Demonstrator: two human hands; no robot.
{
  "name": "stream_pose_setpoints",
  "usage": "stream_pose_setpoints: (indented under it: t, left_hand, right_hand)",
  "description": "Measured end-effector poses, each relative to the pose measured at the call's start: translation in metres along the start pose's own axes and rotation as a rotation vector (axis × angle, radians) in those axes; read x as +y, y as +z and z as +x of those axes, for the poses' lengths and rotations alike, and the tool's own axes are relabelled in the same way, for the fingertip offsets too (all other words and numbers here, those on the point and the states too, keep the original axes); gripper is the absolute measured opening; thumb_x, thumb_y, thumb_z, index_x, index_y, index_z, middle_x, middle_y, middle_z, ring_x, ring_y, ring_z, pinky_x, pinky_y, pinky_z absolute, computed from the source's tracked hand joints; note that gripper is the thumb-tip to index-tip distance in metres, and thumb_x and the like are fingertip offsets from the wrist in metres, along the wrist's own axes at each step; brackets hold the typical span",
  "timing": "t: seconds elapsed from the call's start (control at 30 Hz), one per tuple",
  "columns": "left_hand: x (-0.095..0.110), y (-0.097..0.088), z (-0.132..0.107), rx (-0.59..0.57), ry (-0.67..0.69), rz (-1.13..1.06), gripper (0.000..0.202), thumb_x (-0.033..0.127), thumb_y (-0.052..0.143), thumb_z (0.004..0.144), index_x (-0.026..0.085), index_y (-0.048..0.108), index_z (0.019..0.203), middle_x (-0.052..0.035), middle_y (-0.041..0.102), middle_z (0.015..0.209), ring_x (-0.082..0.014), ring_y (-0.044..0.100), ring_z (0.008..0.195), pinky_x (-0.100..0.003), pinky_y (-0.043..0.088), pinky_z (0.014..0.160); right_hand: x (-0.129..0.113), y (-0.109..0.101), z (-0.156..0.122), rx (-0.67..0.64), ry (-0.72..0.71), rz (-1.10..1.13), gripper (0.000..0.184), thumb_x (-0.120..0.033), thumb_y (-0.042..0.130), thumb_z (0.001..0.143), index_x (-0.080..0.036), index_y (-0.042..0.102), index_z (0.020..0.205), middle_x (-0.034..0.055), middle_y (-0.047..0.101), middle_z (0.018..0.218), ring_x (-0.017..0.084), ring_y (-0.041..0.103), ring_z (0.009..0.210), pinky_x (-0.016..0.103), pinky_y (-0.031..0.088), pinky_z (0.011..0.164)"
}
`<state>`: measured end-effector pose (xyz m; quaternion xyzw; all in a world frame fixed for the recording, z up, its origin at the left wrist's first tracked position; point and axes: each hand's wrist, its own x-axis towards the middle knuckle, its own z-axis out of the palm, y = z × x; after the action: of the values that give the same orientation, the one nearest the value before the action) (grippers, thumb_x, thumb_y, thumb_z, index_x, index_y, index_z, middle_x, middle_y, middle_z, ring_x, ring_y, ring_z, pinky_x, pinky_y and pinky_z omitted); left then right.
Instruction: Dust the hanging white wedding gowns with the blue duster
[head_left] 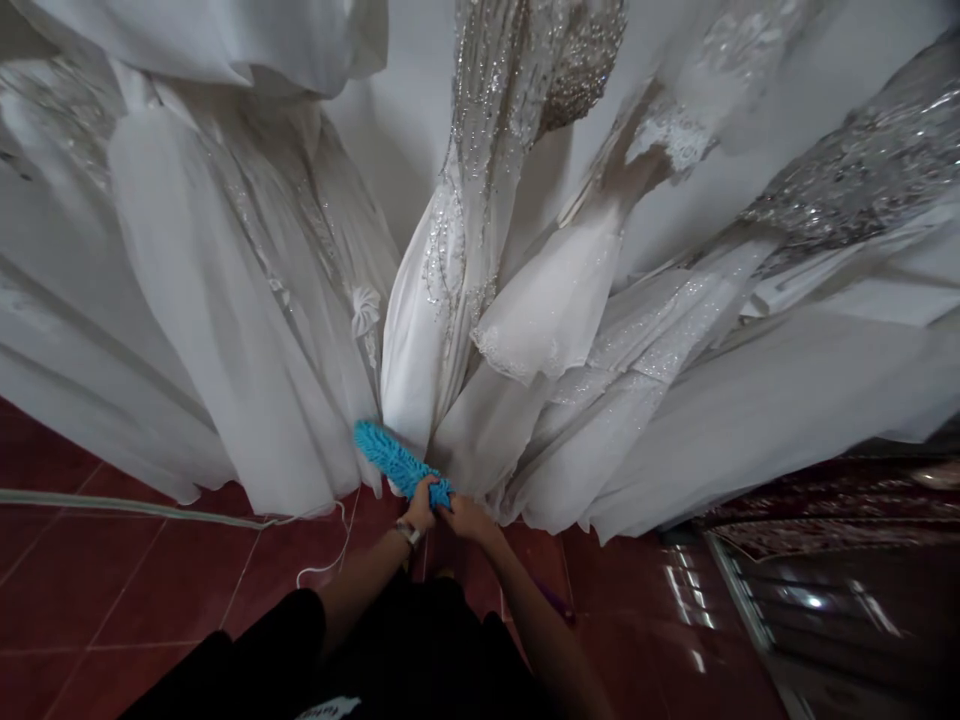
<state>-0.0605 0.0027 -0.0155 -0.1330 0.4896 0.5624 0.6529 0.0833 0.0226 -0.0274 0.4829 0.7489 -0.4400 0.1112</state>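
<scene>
A blue fluffy duster (390,458) points up and left toward the hems of several hanging white gowns (442,300). My left hand (420,505), with a watch on its wrist, is closed round the duster's near end. My right hand (466,518) sits right beside it, fingers closed on the same end. A thin purple handle (553,600) shows below my right forearm. Both arms reach out from my dark clothing at the bottom of the view.
White gowns, some with beads and sequins (855,180), hang all across the view over a red tiled floor (112,590). A white cord (150,508) runs along the floor at left. A dark glossy piece of furniture (825,600) stands at lower right.
</scene>
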Motion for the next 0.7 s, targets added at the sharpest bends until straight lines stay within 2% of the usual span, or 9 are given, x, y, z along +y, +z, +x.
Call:
stream_pose_setpoints:
  t: [0.07,0.1,0.23,0.3,0.37,0.43,0.5,0.6,0.7]
  left_hand:
    - [-0.003,0.006,-0.003,0.061,0.005,0.013,0.021,0.009,0.079,0.073,0.021,0.063,0.079,0.0009,0.072,0.071,-0.0181,0.068,0.062,-0.029,0.058,0.069]
    - [-0.002,0.012,-0.004,0.048,0.053,0.02,0.021,0.01,0.081,0.073,0.021,0.067,0.086,0.0003,0.076,0.078,-0.0187,0.072,0.069,-0.029,0.06,0.074]
    - [0.013,0.047,-0.002,-0.156,0.277,0.056,0.046,0.006,0.091,0.064,0.023,0.074,0.103,-0.0017,0.083,0.096,-0.0232,0.079,0.098,-0.032,0.06,0.094]
    - [0.013,0.061,0.001,-0.145,0.255,0.061,0.046,0.005,0.091,0.062,0.023,0.073,0.1,-0.0016,0.082,0.092,-0.0228,0.078,0.092,-0.032,0.06,0.091]
    - [0.004,0.066,0.003,-0.045,0.195,0.05,0.038,0.008,0.087,0.063,0.022,0.07,0.094,0.0001,0.078,0.085,-0.0195,0.073,0.076,-0.032,0.059,0.081]
    - [-0.011,0.067,0.003,0.061,0.13,0.034,0.034,0.011,0.084,0.063,0.021,0.067,0.092,0.0025,0.075,0.078,-0.0171,0.068,0.066,-0.031,0.058,0.074]
    - [-0.025,0.068,-0.001,0.077,0.1,0.012,0.037,0.013,0.085,0.062,0.02,0.069,0.095,0.0026,0.075,0.08,-0.0174,0.07,0.068,-0.031,0.058,0.075]
    - [-0.03,0.086,-0.01,-0.095,0.118,-0.003,0.042,0.015,0.089,0.06,0.019,0.073,0.099,-0.0016,0.081,0.089,-0.0198,0.074,0.076,-0.033,0.059,0.081]
    - [-0.016,0.127,-0.013,-0.315,0.189,0.04,0.047,0.012,0.095,0.057,0.02,0.074,0.097,-0.0032,0.082,0.093,-0.0219,0.074,0.083,-0.035,0.057,0.087]
  right_hand:
    - [0.005,-0.004,-0.01,0.034,-0.015,-0.003,0.034,-0.038,0.059,0.115,-0.016,0.075,0.137,0.0165,0.084,0.13,0.03,0.08,0.12,0.035,0.056,0.104]
    - [0.005,-0.007,-0.013,0.073,-0.008,0.001,0.038,-0.038,0.057,0.116,-0.014,0.072,0.142,0.0184,0.083,0.133,0.03,0.079,0.123,0.035,0.056,0.106]
    - [-0.002,-0.015,-0.011,0.245,0.083,0.04,0.042,-0.033,0.049,0.118,-0.009,0.066,0.148,0.0244,0.081,0.136,0.032,0.078,0.128,0.036,0.054,0.107]
    - [-0.004,-0.014,-0.007,0.277,0.142,0.043,0.042,-0.034,0.046,0.119,-0.008,0.068,0.145,0.0263,0.081,0.133,0.033,0.078,0.128,0.037,0.055,0.105]
    - [-0.001,-0.011,-0.008,0.274,0.166,0.053,0.041,-0.033,0.047,0.119,-0.008,0.066,0.146,0.0257,0.082,0.129,0.033,0.079,0.126,0.036,0.055,0.103]
    - [0.007,-0.012,-0.016,0.262,0.131,0.073,0.041,-0.032,0.05,0.117,-0.011,0.063,0.149,0.0225,0.083,0.127,0.031,0.08,0.122,0.034,0.055,0.1]
    - [0.019,-0.022,-0.028,0.258,0.079,0.068,0.038,-0.034,0.053,0.116,-0.014,0.064,0.147,0.0198,0.084,0.124,0.03,0.08,0.118,0.032,0.055,0.096]
    - [0.035,-0.054,-0.046,0.281,0.07,0.0,0.035,-0.039,0.054,0.114,-0.013,0.069,0.133,0.0198,0.084,0.116,0.032,0.081,0.109,0.033,0.055,0.09]
    - [0.039,-0.095,-0.05,0.411,0.032,-0.011,0.031,-0.035,0.053,0.113,-0.013,0.072,0.126,0.0212,0.083,0.115,0.033,0.08,0.11,0.034,0.055,0.091]
